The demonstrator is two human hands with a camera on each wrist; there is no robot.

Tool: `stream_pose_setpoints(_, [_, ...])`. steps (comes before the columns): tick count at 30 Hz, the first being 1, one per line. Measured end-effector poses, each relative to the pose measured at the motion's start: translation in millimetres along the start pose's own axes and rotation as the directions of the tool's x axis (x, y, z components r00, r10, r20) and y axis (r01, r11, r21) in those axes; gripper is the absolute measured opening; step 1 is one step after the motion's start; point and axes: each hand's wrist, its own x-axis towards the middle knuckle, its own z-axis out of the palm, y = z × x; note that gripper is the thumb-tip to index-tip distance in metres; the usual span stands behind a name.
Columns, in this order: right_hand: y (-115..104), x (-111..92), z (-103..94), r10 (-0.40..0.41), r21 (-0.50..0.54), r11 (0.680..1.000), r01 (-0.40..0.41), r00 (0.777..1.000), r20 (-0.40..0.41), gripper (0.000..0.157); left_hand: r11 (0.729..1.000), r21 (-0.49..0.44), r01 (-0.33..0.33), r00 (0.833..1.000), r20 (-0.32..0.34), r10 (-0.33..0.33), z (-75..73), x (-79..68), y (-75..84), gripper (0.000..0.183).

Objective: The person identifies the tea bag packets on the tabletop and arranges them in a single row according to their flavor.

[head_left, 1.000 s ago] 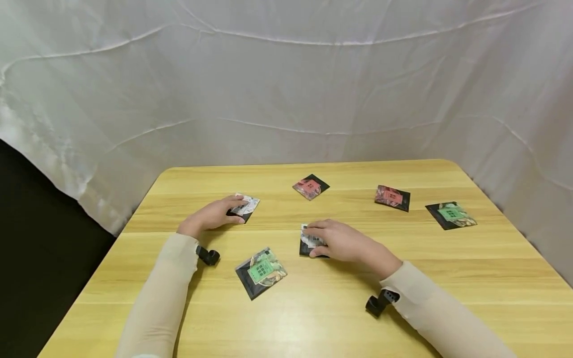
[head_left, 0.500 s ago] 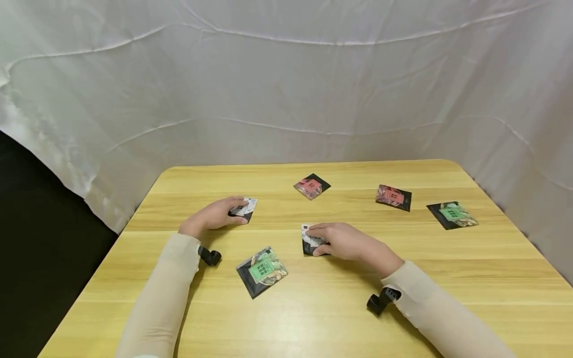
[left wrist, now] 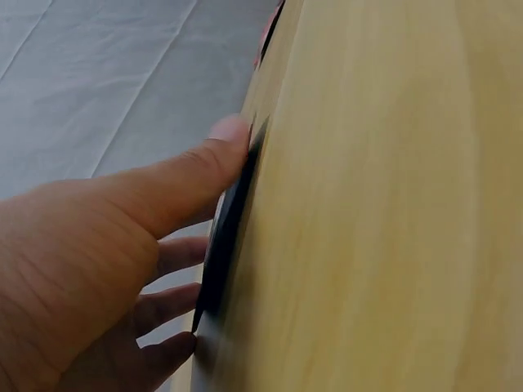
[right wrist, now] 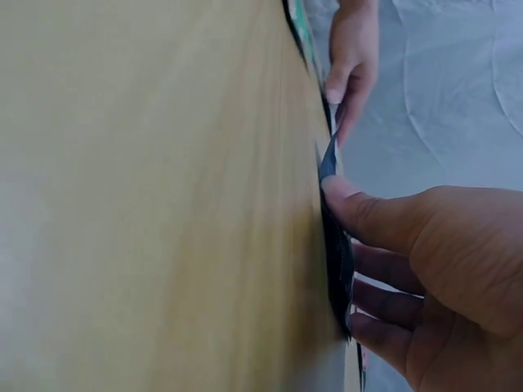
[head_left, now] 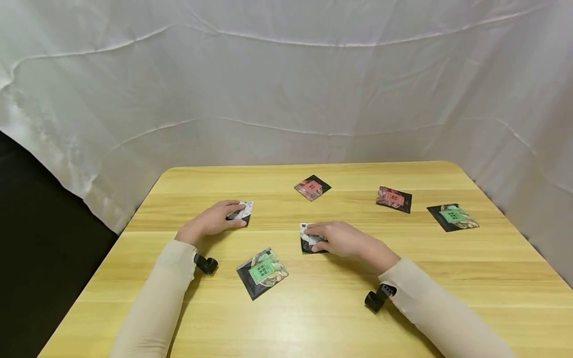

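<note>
Pinched between the left hand's (head_left: 212,219) thumb and fingers, a white-and-black packet (head_left: 245,213) lies on the wooden surface (head_left: 313,318), toward its left edge; the right hand (head_left: 342,238) pinches a second white-and-black packet (head_left: 306,244) near the middle, thumb on the side nearer the person. Closer to the person than both, a green-labelled packet (head_left: 262,272) lies flat; one red packet (head_left: 313,187) is near the far edge, another red packet (head_left: 394,199) farther right, and another green-labelled packet (head_left: 453,217) close to the right edge; pale cloth (head_left: 286,89) hangs beyond the far edge.
</note>
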Motion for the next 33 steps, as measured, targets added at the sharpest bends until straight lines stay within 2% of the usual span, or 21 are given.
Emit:
stream_pose_setpoints(6, [0,10,0.0,-0.015,-0.013,1.0,0.015,1.0,0.0,0.047,0.999,0.01,-0.044,0.999,-0.007,0.044,-3.7,-3.3,0.1,0.059])
stream_pose_setpoints(12, [1,17,1.1,-0.004,-0.008,1.0,0.004,1.0,0.013,0.048,0.999,0.009,-0.036,0.999,0.005,0.036,-6.7,-3.9,1.0,0.06])
stream_pose_setpoints(15, [2,21,1.6,0.0,0.004,1.0,0.0,1.0,0.016,0.049,0.999,0.022,-0.03,1.0,-0.01,0.03,-5.4,-3.7,0.2,0.061])
stream_pose_setpoints(21, [1,29,1.1,0.028,0.019,0.999,-0.028,0.999,0.031,0.051,0.999,0.034,-0.03,0.998,-0.05,0.031,-3.1,-2.0,-3.0,0.06])
stream_pose_setpoints(28, [0,39,2.7,0.069,0.005,0.998,-0.07,0.997,0.034,0.05,0.994,0.006,-0.107,0.993,-0.052,0.107,-4.9,-2.8,-6.6,0.056])
stream_pose_setpoints(33, [-1,47,2.8,0.093,0.001,0.996,-0.093,0.994,0.049,0.05,0.996,0.018,-0.093,0.995,-0.041,0.093,-2.1,-1.2,-6.1,0.06])
